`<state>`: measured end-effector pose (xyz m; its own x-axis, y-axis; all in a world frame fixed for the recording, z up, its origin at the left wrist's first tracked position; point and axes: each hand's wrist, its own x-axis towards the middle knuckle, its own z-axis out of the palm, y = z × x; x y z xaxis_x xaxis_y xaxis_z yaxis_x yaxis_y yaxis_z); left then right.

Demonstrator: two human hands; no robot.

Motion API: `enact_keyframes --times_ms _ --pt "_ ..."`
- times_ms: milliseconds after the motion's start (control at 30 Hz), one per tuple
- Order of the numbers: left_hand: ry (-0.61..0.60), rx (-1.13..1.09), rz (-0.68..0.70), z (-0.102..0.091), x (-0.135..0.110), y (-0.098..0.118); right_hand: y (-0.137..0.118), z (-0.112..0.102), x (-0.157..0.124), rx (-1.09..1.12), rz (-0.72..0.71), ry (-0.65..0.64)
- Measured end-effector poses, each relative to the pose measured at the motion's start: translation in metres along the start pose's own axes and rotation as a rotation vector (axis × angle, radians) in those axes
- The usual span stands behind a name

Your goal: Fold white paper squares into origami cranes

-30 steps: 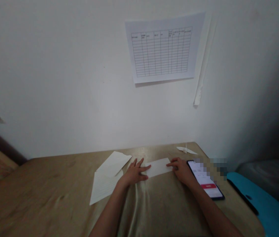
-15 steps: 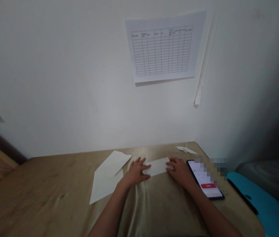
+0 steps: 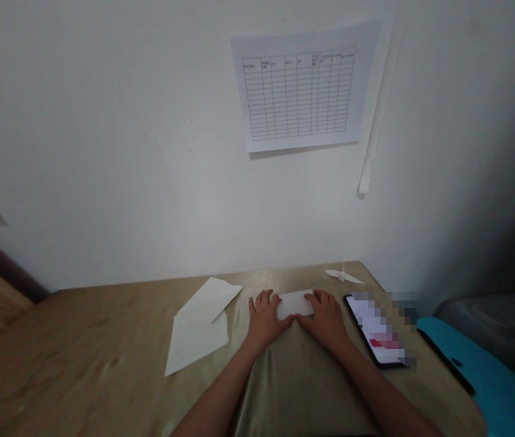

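Observation:
A small white rectangle of paper [image 3: 294, 304], apparently folded, lies on the cloth-covered table between my hands. My left hand [image 3: 265, 317] holds its left end, with the index finger along the side and the thumb at the near edge. At the right end, my right hand [image 3: 325, 315] grips it the same way. The two thumb tips meet at the middle of the near edge. Just left of my left hand lie overlapping loose sheets of paper [image 3: 200, 340], one of them lined. A folded paper figure with pointed wings [image 3: 343, 276] rests near the back right.
A phone with a lit screen [image 3: 373, 331] lies right of my right forearm. Beyond the table's right edge is a blue, rounded object [image 3: 489, 376]. A printed table sheet [image 3: 300, 91] hangs on the wall behind. The brown satin-like cloth [image 3: 79, 346] has creases.
My left hand has shifted right and inward. Both thumbs have come together at the paper's near edge, and less of the paper shows between my hands. The loose sheets stay put.

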<state>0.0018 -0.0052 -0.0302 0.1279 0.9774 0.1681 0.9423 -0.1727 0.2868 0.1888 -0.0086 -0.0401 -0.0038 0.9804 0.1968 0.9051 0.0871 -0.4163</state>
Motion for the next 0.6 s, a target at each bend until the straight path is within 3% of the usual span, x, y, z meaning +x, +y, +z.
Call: enact_keyframes --times_ms 300,600 --pt "-0.073 -0.023 -0.078 -0.002 0.005 0.007 -0.001 -0.001 0.003 0.054 0.036 -0.037" --pt "-0.087 -0.090 -0.070 -0.008 0.008 -0.005 0.012 -0.008 0.007 0.081 0.014 -0.112"
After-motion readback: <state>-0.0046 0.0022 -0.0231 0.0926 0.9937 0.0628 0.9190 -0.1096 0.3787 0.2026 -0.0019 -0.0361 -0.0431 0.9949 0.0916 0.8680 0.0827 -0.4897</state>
